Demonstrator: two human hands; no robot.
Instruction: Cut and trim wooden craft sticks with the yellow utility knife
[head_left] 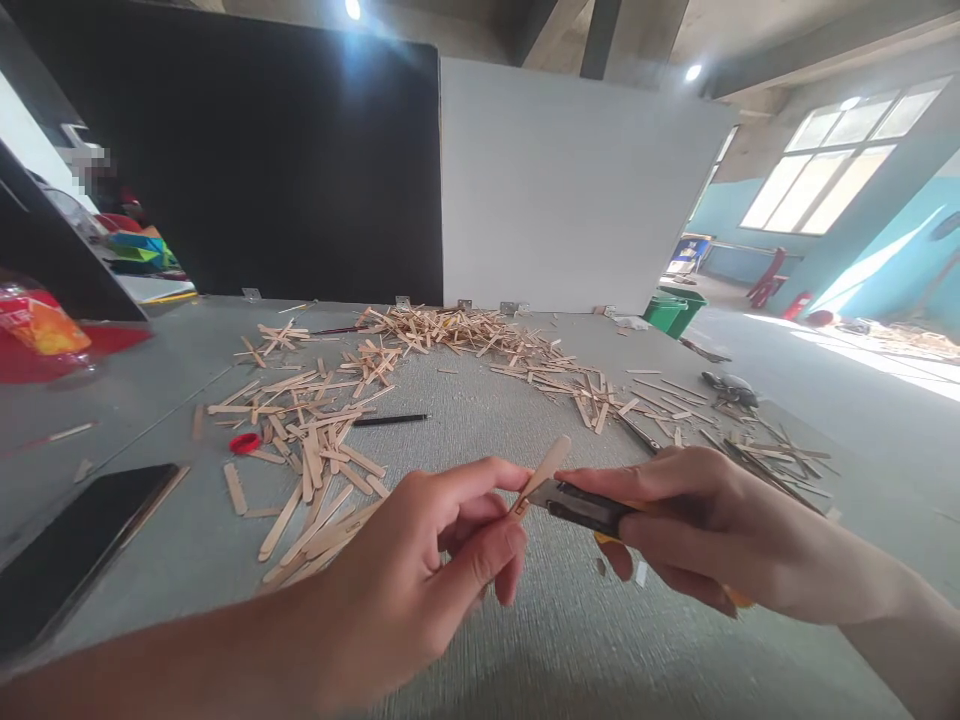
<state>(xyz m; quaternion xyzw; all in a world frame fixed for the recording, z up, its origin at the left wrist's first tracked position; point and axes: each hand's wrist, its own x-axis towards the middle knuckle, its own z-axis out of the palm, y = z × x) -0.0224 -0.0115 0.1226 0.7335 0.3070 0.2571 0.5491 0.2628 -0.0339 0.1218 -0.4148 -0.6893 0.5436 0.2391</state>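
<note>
My left hand [420, 570] pinches a wooden craft stick [546, 468] between thumb and fingers, its free end pointing up and right. My right hand [705, 520] grips a utility knife [585, 508] with a yellow and dark body. The blade end of the knife touches the stick near my left fingertips. Both hands hover just above the grey table [540, 640] near its front edge.
Several loose craft sticks [315, 450] lie scattered across the table, with a heap [450, 330] at the back. A black pencil [390, 420], a red ring [244, 443] and a black phone [67, 550] lie at the left. Black and white boards [570, 190] stand behind.
</note>
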